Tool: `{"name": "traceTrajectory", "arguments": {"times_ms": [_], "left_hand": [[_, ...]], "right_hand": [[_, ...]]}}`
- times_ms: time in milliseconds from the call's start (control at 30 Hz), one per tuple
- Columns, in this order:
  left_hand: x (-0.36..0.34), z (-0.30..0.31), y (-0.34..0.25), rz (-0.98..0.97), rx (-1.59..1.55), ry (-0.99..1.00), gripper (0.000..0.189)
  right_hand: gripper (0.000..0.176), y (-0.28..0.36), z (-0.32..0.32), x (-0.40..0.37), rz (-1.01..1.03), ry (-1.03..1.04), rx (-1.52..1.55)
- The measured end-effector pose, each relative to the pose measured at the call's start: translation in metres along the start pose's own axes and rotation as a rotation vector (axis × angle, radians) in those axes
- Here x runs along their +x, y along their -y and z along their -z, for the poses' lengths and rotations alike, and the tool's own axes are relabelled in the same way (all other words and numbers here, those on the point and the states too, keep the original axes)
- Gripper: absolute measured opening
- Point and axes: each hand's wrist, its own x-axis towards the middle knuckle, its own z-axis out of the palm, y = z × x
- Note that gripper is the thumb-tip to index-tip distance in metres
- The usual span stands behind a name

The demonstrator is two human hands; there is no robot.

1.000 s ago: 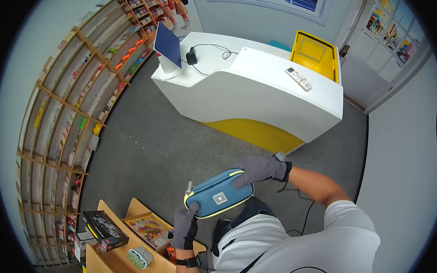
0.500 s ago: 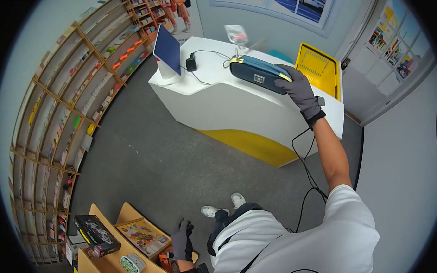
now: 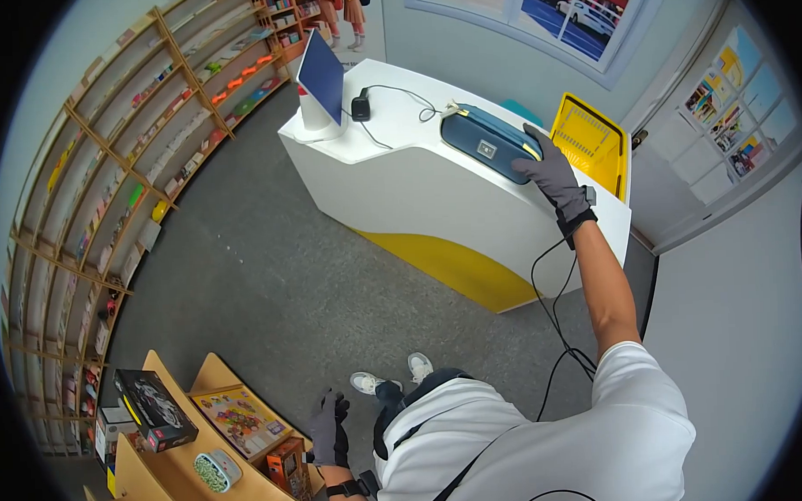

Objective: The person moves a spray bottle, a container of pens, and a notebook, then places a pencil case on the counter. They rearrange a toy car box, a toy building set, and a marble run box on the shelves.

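Observation:
A dark blue pencil case (image 3: 487, 145) with yellow-green trim and a small square label lies on the white counter (image 3: 392, 127). My right hand (image 3: 553, 173), in a grey glove, grips the case's right end, thumb on the near side and fingers over the top. Down at the lower left, my left hand (image 3: 329, 428), also gloved, hangs with its fingers apart and nothing in it, beside the wooden display stand (image 3: 173, 435).
On the counter stand a tablet-like screen (image 3: 321, 81), a black adapter (image 3: 361, 107) with cables and a yellow basket (image 3: 589, 147). Wooden shelves (image 3: 106, 137) line the left wall. Boxes (image 3: 157, 409) lie on the stand; a black cable hangs by my right arm.
The pencil case has settled lower onto the counter, still in my right hand. A clear hanging tag above its left end no longer shows upright. The whole view has shifted slightly.

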Motion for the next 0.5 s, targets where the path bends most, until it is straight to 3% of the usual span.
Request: {"name": "traceTrajectory", "arguments": {"times_ms": [33, 100, 167, 267, 500], "left_hand": [[0.0, -0.002, 0.0, 0.004, -0.021, -0.004, 0.049], [-0.001, -0.006, -0.003, -0.003, -0.026, -0.006, 0.049], [-0.002, -0.011, -0.008, -0.016, -0.03, -0.008, 0.049], [-0.006, -0.018, -0.013, -0.028, -0.029, -0.005, 0.048], [-0.002, -0.013, -0.007, -0.05, 0.011, 0.006, 0.047]], "right_hand": [[0.073, -0.006, -0.002, 0.0, 0.002, 0.001, -0.001], [0.071, -0.024, -0.013, 0.002, 0.264, -0.194, -0.047], [0.07, -0.034, -0.014, 0.002, 0.398, -0.288, -0.067], [0.072, -0.012, 0.001, -0.01, 0.006, 0.016, 0.01], [0.068, -0.033, 0.015, 0.001, -0.056, 0.082, -0.074]]}}
